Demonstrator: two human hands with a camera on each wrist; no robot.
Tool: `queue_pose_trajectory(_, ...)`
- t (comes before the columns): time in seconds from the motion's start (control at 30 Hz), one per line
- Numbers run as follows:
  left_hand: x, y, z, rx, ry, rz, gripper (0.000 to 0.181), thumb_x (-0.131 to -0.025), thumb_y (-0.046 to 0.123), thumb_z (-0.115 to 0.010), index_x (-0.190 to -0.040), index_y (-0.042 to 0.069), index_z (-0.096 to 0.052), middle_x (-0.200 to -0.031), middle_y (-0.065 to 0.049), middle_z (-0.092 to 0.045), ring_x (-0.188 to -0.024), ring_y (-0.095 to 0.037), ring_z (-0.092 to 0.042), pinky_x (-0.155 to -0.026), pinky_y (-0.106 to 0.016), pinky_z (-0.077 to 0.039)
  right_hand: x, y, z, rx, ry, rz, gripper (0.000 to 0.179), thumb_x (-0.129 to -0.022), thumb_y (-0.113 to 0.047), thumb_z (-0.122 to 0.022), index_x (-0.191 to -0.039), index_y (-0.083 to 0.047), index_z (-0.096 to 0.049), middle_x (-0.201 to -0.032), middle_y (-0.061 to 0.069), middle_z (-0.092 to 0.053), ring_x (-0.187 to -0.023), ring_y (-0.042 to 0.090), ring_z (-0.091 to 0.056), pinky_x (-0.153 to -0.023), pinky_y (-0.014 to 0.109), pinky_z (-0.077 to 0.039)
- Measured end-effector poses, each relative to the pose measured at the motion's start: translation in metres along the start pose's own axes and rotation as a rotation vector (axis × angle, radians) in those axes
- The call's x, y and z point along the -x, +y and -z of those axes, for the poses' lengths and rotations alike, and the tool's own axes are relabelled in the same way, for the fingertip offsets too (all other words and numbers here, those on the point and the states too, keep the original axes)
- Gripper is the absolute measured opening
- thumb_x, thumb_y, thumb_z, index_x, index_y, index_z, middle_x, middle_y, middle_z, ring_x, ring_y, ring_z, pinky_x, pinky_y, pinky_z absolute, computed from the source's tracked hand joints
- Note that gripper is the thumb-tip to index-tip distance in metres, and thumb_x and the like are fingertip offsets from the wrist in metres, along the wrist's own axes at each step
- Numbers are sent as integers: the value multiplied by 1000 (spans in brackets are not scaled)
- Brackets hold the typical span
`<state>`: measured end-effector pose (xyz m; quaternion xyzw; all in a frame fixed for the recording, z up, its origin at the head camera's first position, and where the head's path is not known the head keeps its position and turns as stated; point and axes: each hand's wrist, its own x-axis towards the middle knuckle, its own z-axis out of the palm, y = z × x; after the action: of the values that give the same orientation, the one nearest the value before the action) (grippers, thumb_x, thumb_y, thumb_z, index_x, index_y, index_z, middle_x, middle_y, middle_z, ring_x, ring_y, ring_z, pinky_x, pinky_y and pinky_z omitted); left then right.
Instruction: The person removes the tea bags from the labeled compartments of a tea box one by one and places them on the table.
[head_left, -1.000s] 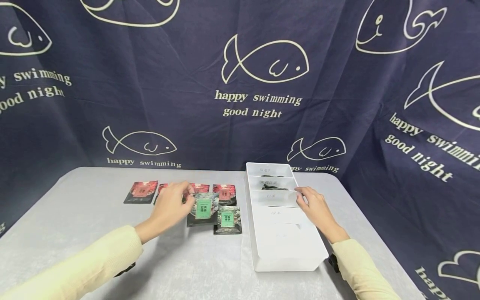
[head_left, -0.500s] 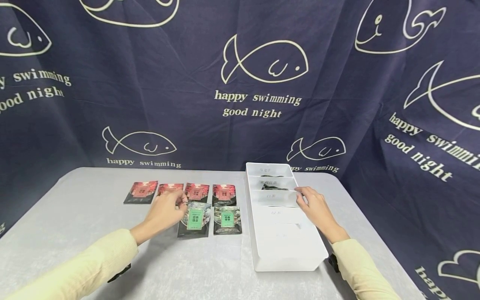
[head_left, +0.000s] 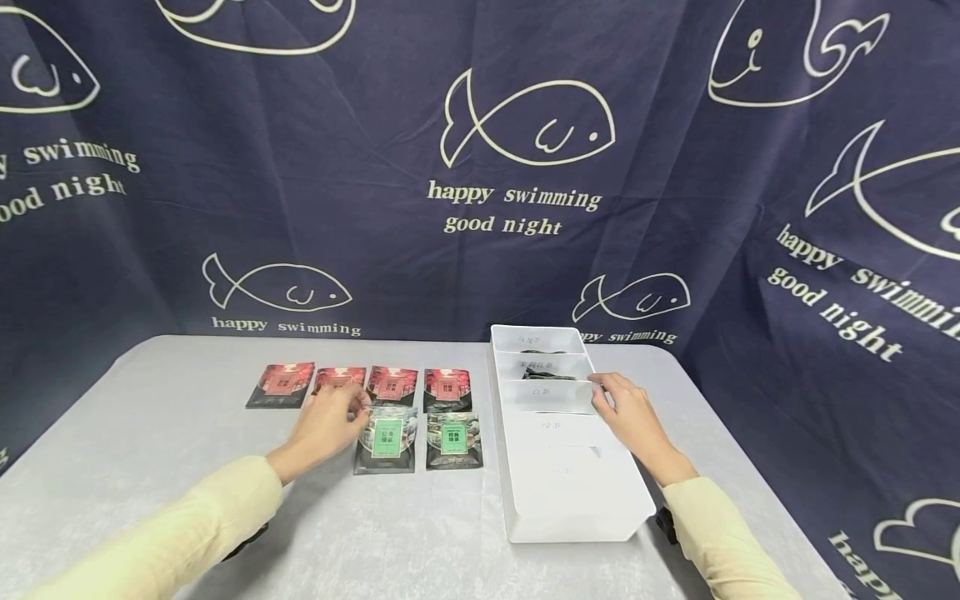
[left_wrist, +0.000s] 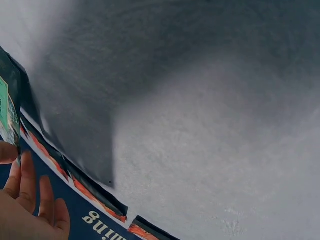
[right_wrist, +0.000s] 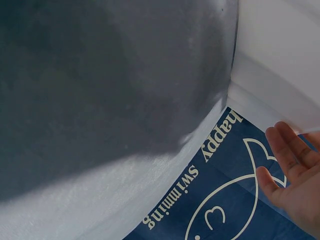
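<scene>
Left hand: thumb and fingertips of the left hand (head_left: 327,423) pinch the upper left corner of a green-label tea sachet (head_left: 386,443).
Held sachet: it is over the grey table (head_left: 337,533), just left of a second green-label sachet (head_left: 455,442), with a narrow gap between them; whether it lies fully flat is hard to tell.
Change: one second ago the held sachet was higher and farther right, close against its green neighbour; it has moved left and toward the person, and the hand with it. Over the last half second both have hardly shifted.
Red row: four red-label sachets (head_left: 448,390) lie side by side behind the green pair; the left hand covers part of the second from the left.
Right hand: fingertips of the right hand (head_left: 633,425) touch the right rim of a white divided box (head_left: 573,527), as before; whether they clamp it, I cannot tell.
Box: handwritten labels mark its compartments, and dark packets (head_left: 550,375) show in the second from the far end.
Backdrop: navy fish-print curtain (head_left: 360,167).
</scene>
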<state>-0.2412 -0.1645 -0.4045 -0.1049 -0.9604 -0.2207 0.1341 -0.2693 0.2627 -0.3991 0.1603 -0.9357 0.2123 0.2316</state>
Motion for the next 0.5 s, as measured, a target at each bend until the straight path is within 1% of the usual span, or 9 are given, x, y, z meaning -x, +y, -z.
queue_pose_trajectory(0.07, 0, -1, -2, -4, -13, 5, 10, -76, 14, -63, -86, 15, -62, -75, 5, -65, -83, -26, -56, -76, -44, -38, 0, 0, 0, -1, -1, -1, 27, -90, -14, -47, -109, 0, -61, -102, 16, -64, -92, 33, -61, -81, 47, -46)
queue_pose_trajectory(0.17, 0, -1, -5, -23, -30, 7, 13, -77, 16, -64, -89, 13, -63, -77, 3, -65, -82, -26, -56, -72, -40, -36, 0, -1, 0, -2, -2, -4, 27, -90, -15, -47, -109, 0, -61, -101, 15, -64, -92, 33, -61, -81, 47, -45)
queue_pose_trajectory(0.3, 0, -1, -7, -38, -55, 15, 16, -78, 18, -64, -92, 12, -62, -76, 4, -62, -79, -23, -54, -66, -35, -32, 0, -1, 0, 2, -9, -13, 28, -91, -15, -47, -110, 0, -60, -102, 15, -64, -92, 32, -61, -82, 47, -45)
queue_pose_trajectory(0.4, 1, 0, -6, -41, -55, 17, 17, -77, 18, -63, -93, 12, -62, -76, 4, -60, -77, -22, -53, -64, -33, -29, 0, -2, 1, 2, -16, -21, 28, -91, -15, -46, -110, 0, -60, -103, 16, -64, -93, 33, -61, -83, 47, -45)
queue_pose_trajectory(0.5, 0, 3, -5, -46, -34, -7, 17, -77, 17, -63, -93, 11, -62, -80, 2, -62, -78, -23, -54, -67, -35, -33, 0, -3, 2, -3, -18, -21, 28, -91, -14, -46, -110, 0, -60, -103, 16, -63, -93, 33, -60, -83, 48, -45)
